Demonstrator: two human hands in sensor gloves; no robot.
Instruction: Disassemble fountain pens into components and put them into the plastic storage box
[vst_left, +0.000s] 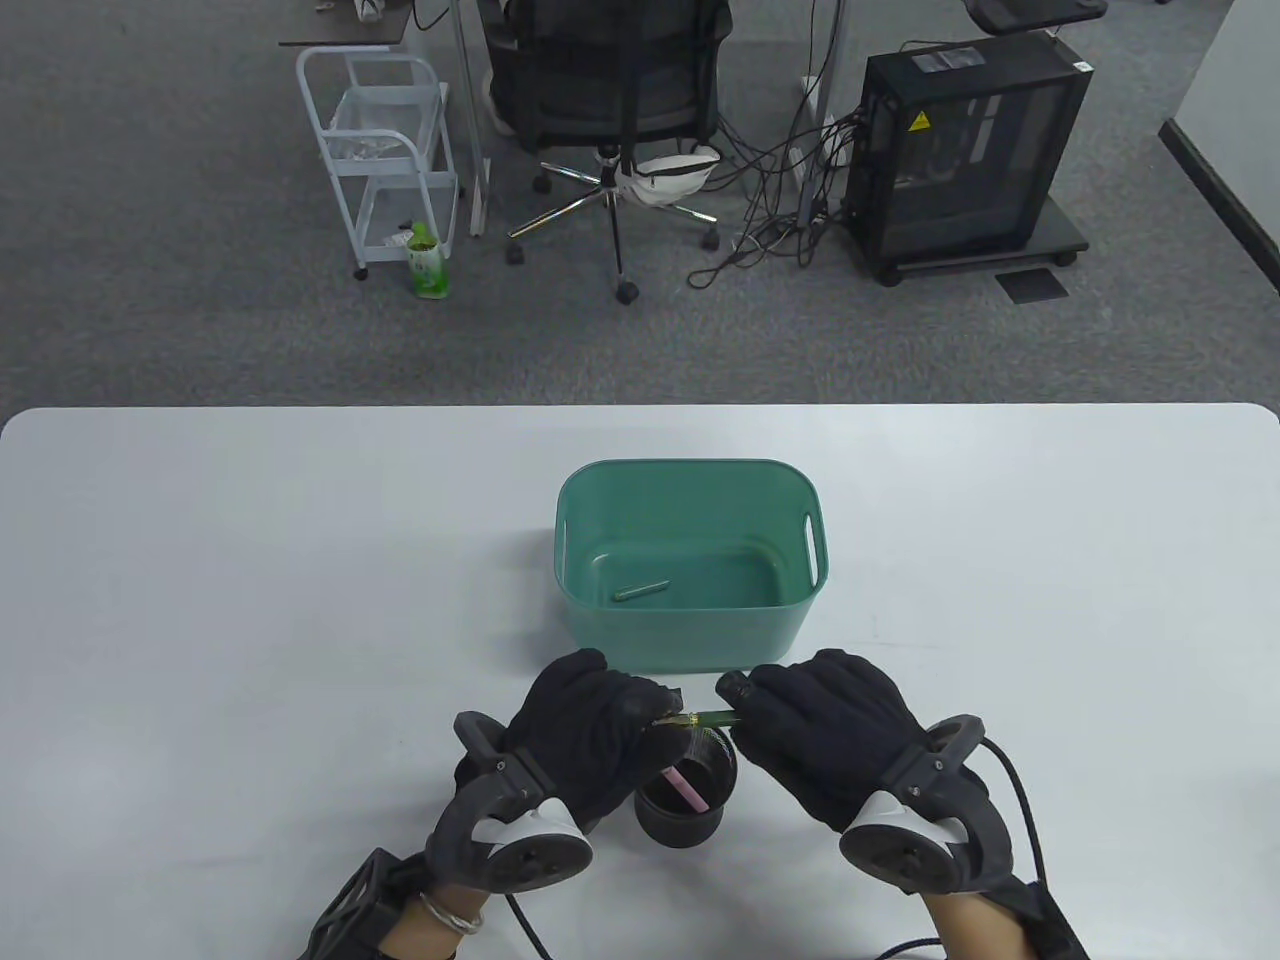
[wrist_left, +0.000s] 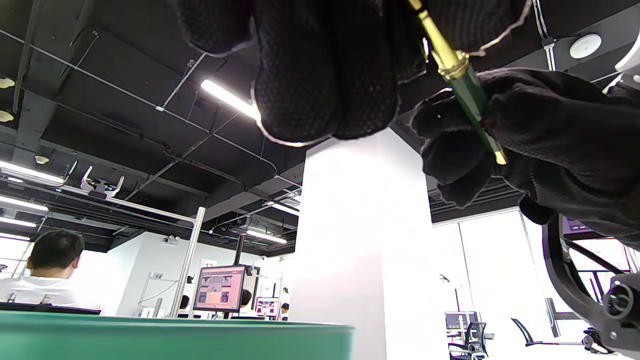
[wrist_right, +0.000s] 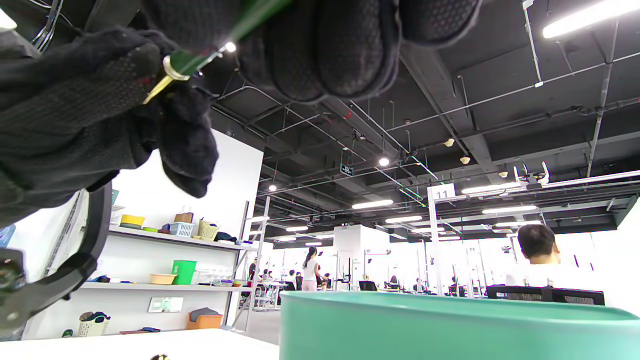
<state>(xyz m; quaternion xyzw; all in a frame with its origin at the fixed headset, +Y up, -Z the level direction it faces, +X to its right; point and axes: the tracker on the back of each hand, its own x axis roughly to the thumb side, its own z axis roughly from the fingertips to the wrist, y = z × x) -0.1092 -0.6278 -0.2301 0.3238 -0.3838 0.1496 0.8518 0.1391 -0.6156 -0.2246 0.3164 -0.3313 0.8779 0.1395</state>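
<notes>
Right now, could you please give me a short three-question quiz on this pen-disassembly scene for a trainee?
1. True or false: both the left hand and the right hand grip the green pen.
2. What lies inside the green storage box? A) a green pen part B) a pink pen C) nothing
3. Fill in: the pink pen stands in the black ____.

Key: 1 true; 2 A; 3 cup.
</notes>
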